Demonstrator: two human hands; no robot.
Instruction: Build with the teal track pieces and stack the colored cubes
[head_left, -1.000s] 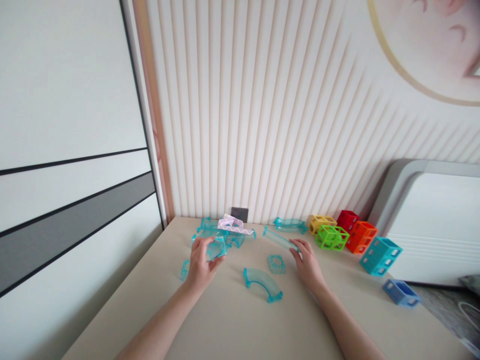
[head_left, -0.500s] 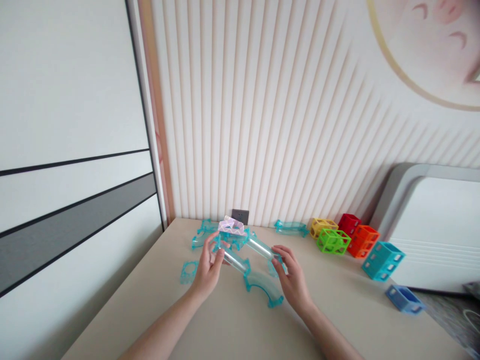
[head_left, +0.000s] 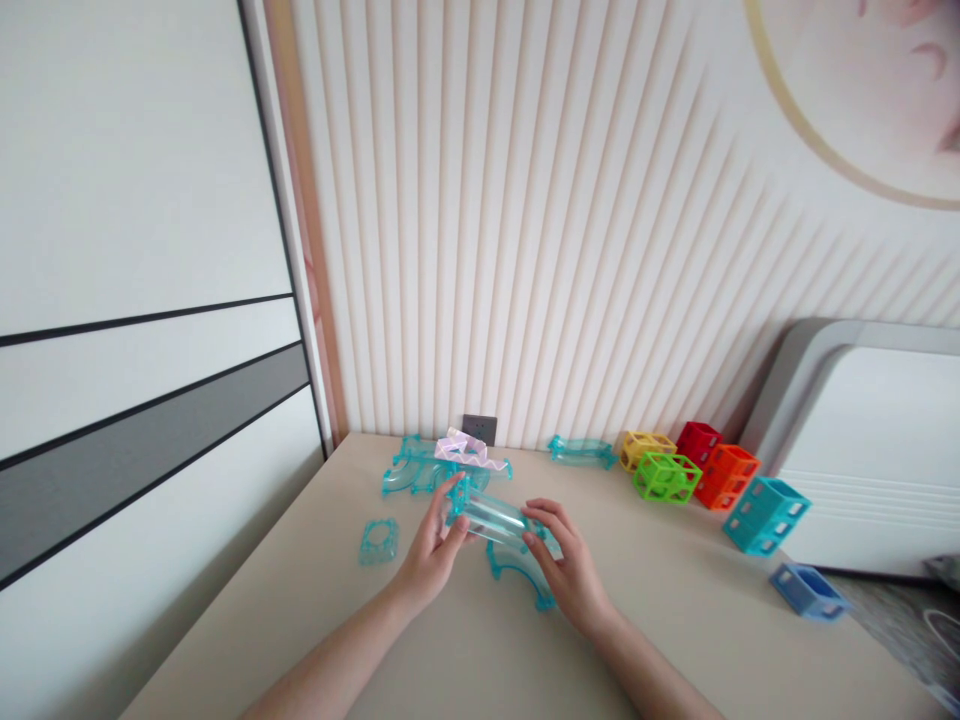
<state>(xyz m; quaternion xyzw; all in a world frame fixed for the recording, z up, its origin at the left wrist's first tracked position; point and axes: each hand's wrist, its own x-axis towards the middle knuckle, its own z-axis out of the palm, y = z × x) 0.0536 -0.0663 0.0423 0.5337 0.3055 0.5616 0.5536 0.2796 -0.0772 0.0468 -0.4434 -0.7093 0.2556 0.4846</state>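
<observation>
My left hand (head_left: 431, 550) is closed on the left end of a clear tube piece (head_left: 495, 520) with teal connector ends. My right hand (head_left: 571, 570) grips the right end, its thumb and fingers near the teal rim. Two straight tubes seem to lie together lengthwise between the hands; whether they are joined, I cannot tell. Below them, a curved teal track piece (head_left: 517, 568) rests on the table, partly covered by the held tubes and my right hand. To the left lies a square teal piece (head_left: 379, 541) with a round hole.
Several clear teal tubes (head_left: 409, 475) lie near the wall, with a lilac zigzag piece (head_left: 461, 449) on top. Another teal tube (head_left: 583, 452) is farther right. Open-sided blocks, including a green block (head_left: 666, 478), an orange block (head_left: 726, 477) and a blue block (head_left: 810, 592), stand at the right.
The tubes, one in each hand and apart before, have come together. My right hand has moved slightly left and my left hand slightly right.
</observation>
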